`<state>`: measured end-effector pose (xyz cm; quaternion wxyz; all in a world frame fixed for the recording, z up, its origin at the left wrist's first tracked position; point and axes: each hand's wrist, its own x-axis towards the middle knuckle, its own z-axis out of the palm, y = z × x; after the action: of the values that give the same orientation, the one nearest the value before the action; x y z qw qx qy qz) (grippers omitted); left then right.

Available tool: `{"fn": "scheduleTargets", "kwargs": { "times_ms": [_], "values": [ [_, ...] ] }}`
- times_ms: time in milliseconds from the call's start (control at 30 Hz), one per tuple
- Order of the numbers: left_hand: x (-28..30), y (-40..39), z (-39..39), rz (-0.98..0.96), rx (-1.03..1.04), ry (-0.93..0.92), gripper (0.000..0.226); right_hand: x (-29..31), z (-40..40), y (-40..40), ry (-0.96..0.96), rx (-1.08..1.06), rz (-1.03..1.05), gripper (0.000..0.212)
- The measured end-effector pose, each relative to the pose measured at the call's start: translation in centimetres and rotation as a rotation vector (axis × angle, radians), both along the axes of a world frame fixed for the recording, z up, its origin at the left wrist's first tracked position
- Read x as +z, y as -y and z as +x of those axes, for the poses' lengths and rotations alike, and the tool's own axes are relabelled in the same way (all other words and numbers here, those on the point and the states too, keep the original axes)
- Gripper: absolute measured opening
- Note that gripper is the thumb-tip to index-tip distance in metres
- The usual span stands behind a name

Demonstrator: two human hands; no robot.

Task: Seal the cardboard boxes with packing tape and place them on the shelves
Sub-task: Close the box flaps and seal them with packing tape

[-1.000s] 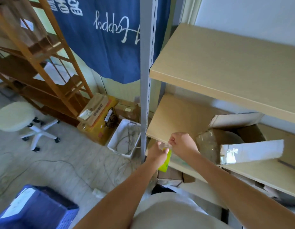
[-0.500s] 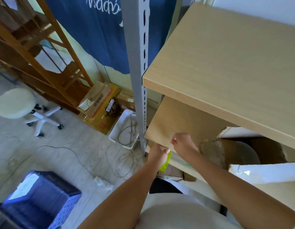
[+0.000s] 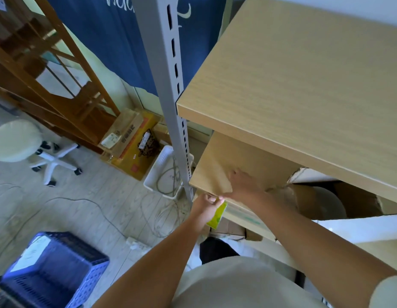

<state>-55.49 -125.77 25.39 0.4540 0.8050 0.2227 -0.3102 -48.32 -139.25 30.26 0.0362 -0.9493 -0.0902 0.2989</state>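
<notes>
The grey slotted upright of the shelving unit serves as the landmark here. Just to its right, below the broad top shelf, the lower shelf carries an open cardboard box well to the right of the post, its white flaps standing up and a rounded bundle showing inside, so it is not yet sealed. The right hand lies on that lower shelf close to the post, fingers spread and fairly flat against the board near its front edge; it seems to be pressing something down there, perhaps the free end of a tape strip, though no tape can be made out for certain. The left hand sits just below and right of the post's foot, fingers curled and pinching at the shelf lip, meeting the right hand's thumb side, with a yellow-green object in its grasp, likely a tape dispenser or cutter held ready for the box. To the left of the post, on the floor, lie a white tray of cables, a yellow carton, a round stool and a blue crate.
</notes>
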Motion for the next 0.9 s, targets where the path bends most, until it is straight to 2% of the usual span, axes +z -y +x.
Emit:
{"fn": "scheduleTargets", "kwargs": {
  "times_ms": [167, 267, 333, 400, 500, 567, 600, 700, 800, 833, 900],
  "values": [
    [0.2, -0.2, -1.1, 0.048, -0.048, -0.049, 0.052, -0.6, 0.0, 0.5, 0.001, -0.117, 0.127, 0.051],
    [0.8, -0.9, -2.4, 0.191, -0.103, -0.018, 0.045, -0.6, -0.5, 0.1, 0.033, -0.177, 0.122, 0.044],
    [1.3, -1.5, -3.2, 0.293, -0.113, 0.019, 0.038, -0.6, -1.6, -0.5, 0.111, -0.269, 0.127, 0.029],
    [1.8, -2.0, -4.1, 0.383, -0.117, 0.066, 0.039, -0.3, -3.5, -0.9, 0.192, -0.357, 0.156, 0.024],
    [3.2, -2.2, -5.3, 0.433, -0.184, 0.226, 0.038, -0.2, -8.0, -0.7, 0.356, -0.237, 0.306, 0.023],
    [4.2, -1.6, -6.0, 0.396, -0.235, 0.338, 0.034, -0.1, -12.0, 0.4, 0.384, -0.156, 0.382, 0.02],
    [4.6, -1.0, -6.2, 0.367, -0.262, 0.381, 0.031, -0.2, -14.0, 1.2, 0.382, -0.181, 0.405, 0.018],
    [6.0, 1.9, -7.0, 0.186, -0.324, 0.474, 0.025, -0.1, -20.1, 4.4, 0.343, -0.554, 0.446, 0.027],
    [7.3, 5.9, -7.7, -0.172, -0.27, 0.479, 0.021, 0.1, -24.5, 8.6, 0.263, -0.984, 0.549, 0.027],
    [7.8, 7.3, -7.8, -0.257, -0.242, 0.479, 0.023, 0.7, -25.1, 10.0, 0.224, -1.133, 0.652, 0.024],
    [8.8, 10.1, -7.9, -0.338, -0.24, 0.457, 0.026, 2.2, -25.0, 12.5, 0.146, -1.458, 1.021, 0.017]
  ]
}}
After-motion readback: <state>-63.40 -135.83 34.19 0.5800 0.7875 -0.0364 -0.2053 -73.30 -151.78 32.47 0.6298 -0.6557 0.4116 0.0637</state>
